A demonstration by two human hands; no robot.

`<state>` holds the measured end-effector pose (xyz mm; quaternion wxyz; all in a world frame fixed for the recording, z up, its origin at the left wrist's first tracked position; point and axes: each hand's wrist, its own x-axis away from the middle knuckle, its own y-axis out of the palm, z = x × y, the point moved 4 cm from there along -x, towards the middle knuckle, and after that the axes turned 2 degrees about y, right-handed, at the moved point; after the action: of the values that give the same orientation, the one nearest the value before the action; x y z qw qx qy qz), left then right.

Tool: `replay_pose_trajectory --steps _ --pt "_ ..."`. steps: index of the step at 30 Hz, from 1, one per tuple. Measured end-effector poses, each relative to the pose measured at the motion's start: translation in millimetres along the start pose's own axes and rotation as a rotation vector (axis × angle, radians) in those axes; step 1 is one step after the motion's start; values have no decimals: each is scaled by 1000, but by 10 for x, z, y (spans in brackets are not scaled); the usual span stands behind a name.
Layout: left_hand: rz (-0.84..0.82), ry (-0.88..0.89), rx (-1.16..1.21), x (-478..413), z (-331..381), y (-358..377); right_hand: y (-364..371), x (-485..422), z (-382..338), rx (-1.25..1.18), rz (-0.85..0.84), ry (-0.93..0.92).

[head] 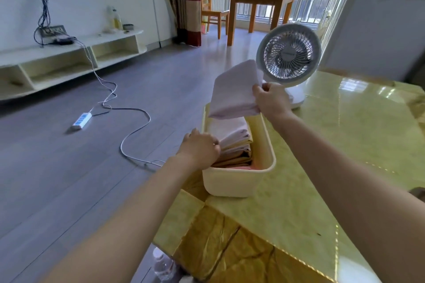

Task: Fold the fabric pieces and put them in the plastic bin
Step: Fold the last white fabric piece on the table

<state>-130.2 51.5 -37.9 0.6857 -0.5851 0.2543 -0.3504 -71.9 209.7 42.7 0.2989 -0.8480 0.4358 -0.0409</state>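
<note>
A cream plastic bin [232, 181] stands at the left edge of the glossy yellow-green table [345, 145]. Inside it several folded fabric pieces [234, 142] stand on edge in a row, white ones at the back, tan and pink ones nearer me. My right hand [271, 99] pinches a folded pale pink fabric piece [234, 92] and holds it in the air just above the far end of the bin. My left hand [202, 147] has its fingers curled against the left side of the row, touching the folded pieces inside the bin.
A white desk fan [289, 62] stands on the table just behind the bin. A water bottle [163, 266] stands below the table's near corner. A power strip [81, 119] and cable [135, 131] lie on the grey floor at left.
</note>
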Motion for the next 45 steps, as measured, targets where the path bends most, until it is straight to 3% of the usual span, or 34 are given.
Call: replay_pose_trajectory --steps 5,7,10,15,18,21,25,30,33,39,41,45 --pt "113 29 -7 69 2 -55 327 -30 413 232 -225 145" --pt "252 25 2 114 -5 -98 332 8 483 341 -238 159" --pt "377 27 96 162 -21 -120 325 -3 446 322 -243 139" --pt "342 3 288 161 -19 -108 381 -10 445 57 -293 225" --pt "320 16 243 150 -14 -96 369 8 475 273 -327 173" --pt "307 4 139 145 -11 -87 373 71 399 400 -297 34" --pt "381 12 -73 205 108 -151 295 289 358 277 -242 -63" --pt "416 223 17 442 713 -90 -205 827 709 160 94 -139" --pt "375 303 -55 535 1044 89 -510 1202 1333 324 102 34" --pt "350 209 -79 586 1245 286 -1084 1838 2489 753 -33 633" --pt "357 219 -83 642 1352 303 -1202 1965 2606 724 -49 676" --pt "350 273 -77 740 1582 365 -1315 2033 2555 686 -21 581"
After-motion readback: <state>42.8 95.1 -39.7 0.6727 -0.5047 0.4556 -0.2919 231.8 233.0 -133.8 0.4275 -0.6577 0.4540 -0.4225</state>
